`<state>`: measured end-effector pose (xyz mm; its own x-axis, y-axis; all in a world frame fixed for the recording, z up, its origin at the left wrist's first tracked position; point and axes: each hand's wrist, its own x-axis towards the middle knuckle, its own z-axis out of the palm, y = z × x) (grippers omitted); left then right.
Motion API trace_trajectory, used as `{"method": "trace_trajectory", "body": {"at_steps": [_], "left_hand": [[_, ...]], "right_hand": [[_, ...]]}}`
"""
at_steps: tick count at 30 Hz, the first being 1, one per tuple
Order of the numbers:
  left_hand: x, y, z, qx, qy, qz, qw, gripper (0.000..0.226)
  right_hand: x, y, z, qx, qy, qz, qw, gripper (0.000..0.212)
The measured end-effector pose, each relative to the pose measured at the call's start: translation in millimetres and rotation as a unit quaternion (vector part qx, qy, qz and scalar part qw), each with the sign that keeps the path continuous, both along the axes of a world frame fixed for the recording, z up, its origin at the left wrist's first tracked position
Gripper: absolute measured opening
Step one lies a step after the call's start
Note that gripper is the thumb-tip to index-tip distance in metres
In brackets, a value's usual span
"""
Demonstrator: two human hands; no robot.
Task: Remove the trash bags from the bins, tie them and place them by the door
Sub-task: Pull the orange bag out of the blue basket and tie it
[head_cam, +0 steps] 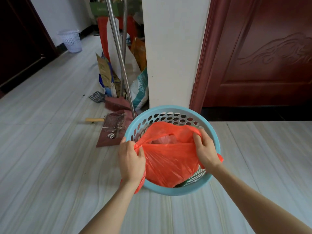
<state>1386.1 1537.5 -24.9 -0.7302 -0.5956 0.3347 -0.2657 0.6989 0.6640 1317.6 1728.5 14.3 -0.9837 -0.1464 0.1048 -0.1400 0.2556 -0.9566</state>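
While the red trash bag (168,159) still sits inside the blue bin (172,191), both hands have hold of its mouth. The left hand (132,159) has its fingers (141,153) closed around a bunched gather of plastic at the bag's left edge, and the right hand (205,152) has its fingers (196,138) curled tight over the opposite edge, near the bin's right rim. Holding two opposite sides this way pulls the opening into a narrow slit, which looks like a way to keep the contents from spilling once the bag is lifted, and it leaves two tails ready for a knot. A strip of red plastic hangs over the rim below each wrist, probably the bag's handles or the part that was folded over the edge.

The bin stands on the pale tiled floor, just in front of a white pillar (172,53) and near a dark red door (263,65) on the right. Beside it on the left lie a dustpan (109,141) with a wire rack (113,122) on it, and a broom (116,102) leans there. A second, white bin (70,41) stands well apart down the hall, so judging by the task, more than one bag remains to handle. Lifting straight up seems the likely next need.
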Motion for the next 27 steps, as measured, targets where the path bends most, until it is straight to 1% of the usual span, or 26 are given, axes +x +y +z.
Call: {"method": "trace_trajectory", "body": {"at_steps": [3, 7, 9, 12, 13, 14, 15, 17, 19, 20, 22, 24, 27], "left_hand": [[-2, 5, -2, 0.003, 0.014, 0.001, 1.000, 0.011], [-3, 3, -4, 0.007, 0.026, 0.003, 1.000, 0.009], [-1, 2, -4, 0.005, 0.030, -0.004, 1.000, 0.003], [0, 4, -4, 0.019, 0.038, 0.004, 0.999, 0.004], [-2, 5, -3, 0.034, 0.044, 0.014, 0.998, 0.007], [-6, 6, -2, 0.052, 0.053, 0.026, 0.997, 0.014], [-9, 7, 1, 0.070, 0.059, 0.041, 0.995, 0.021], [-13, 11, 5, 0.093, 0.063, 0.058, 0.992, 0.026], [-11, 14, 7, 0.086, 0.057, 0.050, 0.993, 0.026], [-8, 14, 7, 0.079, 0.048, 0.038, 0.995, 0.026], [-2, 9, 8, 0.071, 0.031, 0.012, 0.997, 0.018], [-1, 5, 10, 0.071, 0.014, -0.005, 0.997, 0.007], [-3, 9, 32, 0.068, 0.007, 0.000, 0.998, 0.007]], "right_hand": [[2, -2, -8, 0.053, 0.017, 0.066, 0.996, 0.023], [0, -6, -12, 0.080, 0.016, 0.128, 0.988, 0.033], [0, -8, -11, 0.098, 0.026, 0.143, 0.984, 0.037], [3, -11, -13, 0.088, 0.044, 0.150, 0.984, 0.037], [5, -14, -13, 0.072, 0.047, 0.151, 0.985, 0.035], [7, -20, -11, 0.050, 0.050, 0.150, 0.986, 0.031], [8, -26, -8, 0.023, 0.054, 0.144, 0.988, 0.027], [6, -35, 4, -0.031, 0.058, 0.104, 0.992, 0.025], [-4, -34, 15, -0.039, 0.060, 0.045, 0.996, 0.025], [-10, -28, 19, -0.025, 0.058, 0.022, 0.998, 0.025], [-20, -13, 25, -0.016, 0.026, -0.012, 0.999, 0.025], [-25, -1, 31, -0.039, -0.009, -0.035, 0.999, 0.024], [-26, 1, 53, -0.093, -0.017, -0.066, 0.993, 0.025]]}}
